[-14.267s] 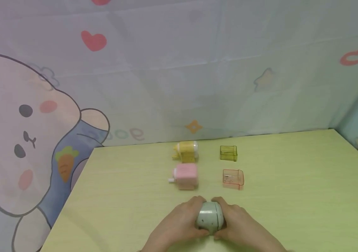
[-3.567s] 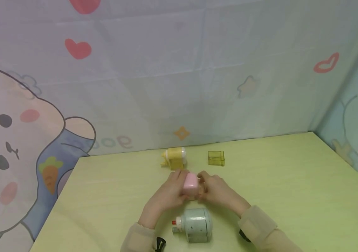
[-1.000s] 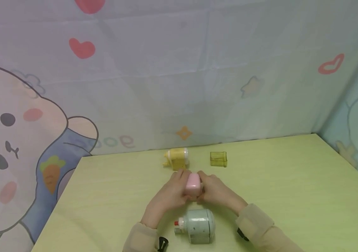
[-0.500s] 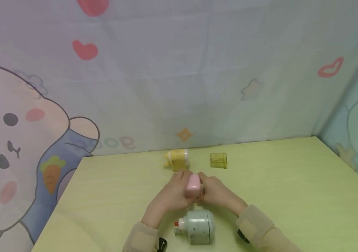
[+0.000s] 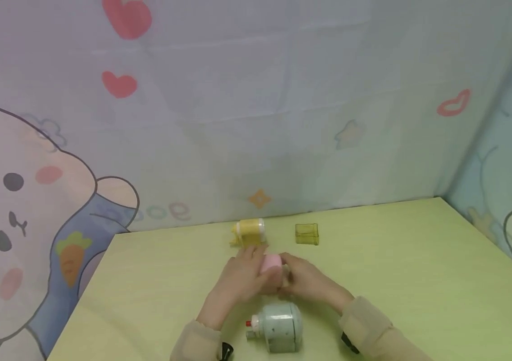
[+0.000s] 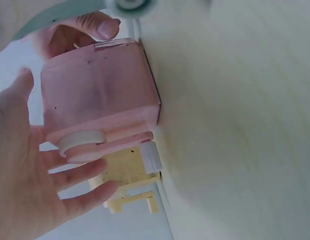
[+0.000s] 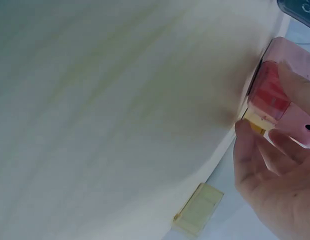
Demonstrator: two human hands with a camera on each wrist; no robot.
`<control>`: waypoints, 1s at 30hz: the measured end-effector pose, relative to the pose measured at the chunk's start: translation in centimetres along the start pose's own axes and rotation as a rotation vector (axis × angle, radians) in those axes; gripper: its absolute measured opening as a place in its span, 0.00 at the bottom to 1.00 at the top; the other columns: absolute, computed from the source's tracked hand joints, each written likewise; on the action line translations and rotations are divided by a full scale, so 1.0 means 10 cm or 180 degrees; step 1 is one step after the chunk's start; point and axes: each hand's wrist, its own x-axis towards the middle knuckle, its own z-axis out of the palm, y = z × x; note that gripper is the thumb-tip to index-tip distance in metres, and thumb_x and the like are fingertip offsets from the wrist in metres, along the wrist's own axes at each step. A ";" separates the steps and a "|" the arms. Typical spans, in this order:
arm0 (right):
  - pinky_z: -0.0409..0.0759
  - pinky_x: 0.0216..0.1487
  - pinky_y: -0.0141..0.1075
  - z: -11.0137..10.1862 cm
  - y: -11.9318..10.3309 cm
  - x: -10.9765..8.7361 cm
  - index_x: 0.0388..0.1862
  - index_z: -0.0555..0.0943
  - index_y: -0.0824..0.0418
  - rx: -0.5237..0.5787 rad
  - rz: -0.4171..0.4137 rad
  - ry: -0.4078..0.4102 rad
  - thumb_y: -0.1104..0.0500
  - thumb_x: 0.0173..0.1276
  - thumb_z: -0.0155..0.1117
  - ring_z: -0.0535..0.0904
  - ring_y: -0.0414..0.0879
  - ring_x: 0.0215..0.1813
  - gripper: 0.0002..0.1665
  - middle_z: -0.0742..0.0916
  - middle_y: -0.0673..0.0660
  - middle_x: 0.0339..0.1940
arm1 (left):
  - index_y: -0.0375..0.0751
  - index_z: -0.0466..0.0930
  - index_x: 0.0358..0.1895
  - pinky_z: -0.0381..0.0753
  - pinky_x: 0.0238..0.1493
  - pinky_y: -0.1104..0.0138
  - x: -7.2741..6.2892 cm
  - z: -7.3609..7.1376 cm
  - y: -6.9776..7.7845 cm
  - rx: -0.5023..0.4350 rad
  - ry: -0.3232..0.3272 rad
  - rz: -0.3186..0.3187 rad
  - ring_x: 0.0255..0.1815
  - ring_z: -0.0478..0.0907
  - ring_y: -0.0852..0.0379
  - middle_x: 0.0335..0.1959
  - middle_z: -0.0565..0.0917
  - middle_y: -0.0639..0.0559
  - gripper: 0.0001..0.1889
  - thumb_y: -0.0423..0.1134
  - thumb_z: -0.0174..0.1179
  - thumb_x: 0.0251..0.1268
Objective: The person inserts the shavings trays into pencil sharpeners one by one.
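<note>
A pink crank pencil sharpener (image 5: 271, 262) stands on the table between my hands. My left hand (image 5: 238, 278) is at its left side; in the left wrist view its fingers are spread and fairly straight beside the body. At the opposite end is my right hand (image 5: 313, 282), fingers loosely bent around that end; the left wrist view shows a small gap between its thumb and the body. The right wrist view shows the reddish see-through shavings drawer (image 7: 270, 92) seated in the sharpener. Closer to me lies a grey-green sharpener (image 5: 279, 327), untouched, with a red-tipped crank.
Behind the pink sharpener is a yellow sharpener (image 5: 250, 229). A see-through yellow drawer (image 5: 307, 234) lies to its right, near the back edge of the pale table (image 5: 396, 271). A printed cloth (image 5: 211, 125) hangs behind.
Earlier the pink drawer lay apart, then was pushed into the pink sharpener. The grey-green sharpener was held before and now stands alone. Over the last half second my left hand's grip has loosened.
</note>
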 end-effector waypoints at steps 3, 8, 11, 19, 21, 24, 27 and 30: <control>0.71 0.64 0.57 -0.03 0.03 -0.02 0.62 0.71 0.65 -0.0289 -0.0003 0.0118 0.64 0.50 0.74 0.74 0.60 0.63 0.39 0.80 0.63 0.61 | 0.46 0.58 0.72 0.72 0.60 0.45 0.03 -0.03 -0.02 0.0052 0.0279 -0.0010 0.68 0.67 0.45 0.68 0.69 0.45 0.33 0.61 0.42 0.72; 0.73 0.57 0.59 -0.10 0.09 -0.04 0.56 0.76 0.63 -0.0841 -0.0002 0.0296 0.62 0.51 0.74 0.74 0.58 0.60 0.32 0.81 0.61 0.58 | 0.45 0.62 0.70 0.71 0.60 0.44 0.09 -0.08 -0.14 0.0013 0.0594 -0.0138 0.69 0.64 0.43 0.67 0.69 0.43 0.31 0.60 0.43 0.72; 0.72 0.55 0.59 -0.12 0.12 -0.04 0.53 0.78 0.61 -0.0929 0.0003 0.0329 0.60 0.53 0.73 0.73 0.58 0.60 0.27 0.80 0.61 0.60 | 0.43 0.60 0.71 0.67 0.63 0.43 0.10 -0.09 -0.25 -0.0047 0.0635 -0.0350 0.72 0.60 0.41 0.71 0.65 0.40 0.32 0.59 0.43 0.73; 0.67 0.60 0.65 -0.13 0.18 -0.02 0.56 0.77 0.60 -0.0949 0.0085 0.0393 0.56 0.57 0.71 0.67 0.62 0.66 0.28 0.75 0.63 0.66 | 0.40 0.58 0.72 0.68 0.61 0.39 0.12 -0.12 -0.54 -0.0255 0.0776 -0.0526 0.72 0.61 0.38 0.71 0.63 0.38 0.32 0.55 0.48 0.72; 0.65 0.61 0.66 -0.15 0.20 -0.01 0.59 0.75 0.60 -0.0952 0.0110 0.0442 0.56 0.58 0.70 0.65 0.62 0.67 0.30 0.73 0.63 0.68 | 0.40 0.57 0.72 0.69 0.60 0.38 0.13 -0.14 -0.58 -0.0269 0.0801 -0.0518 0.71 0.61 0.37 0.72 0.62 0.37 0.33 0.54 0.51 0.71; 0.64 0.61 0.66 -0.21 0.23 0.01 0.63 0.72 0.61 -0.1007 0.0133 0.0542 0.55 0.60 0.69 0.63 0.64 0.69 0.33 0.70 0.66 0.70 | 0.40 0.54 0.73 0.67 0.60 0.36 0.14 -0.16 -0.63 -0.0292 0.0795 -0.0480 0.72 0.60 0.36 0.73 0.59 0.36 0.36 0.53 0.54 0.69; 0.63 0.61 0.67 -0.29 0.24 0.04 0.66 0.69 0.62 -0.1000 0.0257 0.0608 0.55 0.60 0.68 0.61 0.66 0.70 0.35 0.67 0.68 0.71 | 0.42 0.52 0.74 0.66 0.60 0.34 0.16 -0.17 -0.67 -0.0317 0.0790 -0.0411 0.72 0.59 0.36 0.74 0.57 0.36 0.38 0.52 0.56 0.67; 0.63 0.59 0.68 -0.35 0.25 0.06 0.68 0.66 0.62 -0.0951 0.0421 0.0616 0.56 0.60 0.68 0.61 0.67 0.69 0.38 0.66 0.69 0.72 | 0.43 0.51 0.75 0.65 0.60 0.34 0.19 -0.16 -0.70 -0.0333 0.0769 -0.0355 0.73 0.57 0.37 0.75 0.56 0.37 0.39 0.52 0.58 0.66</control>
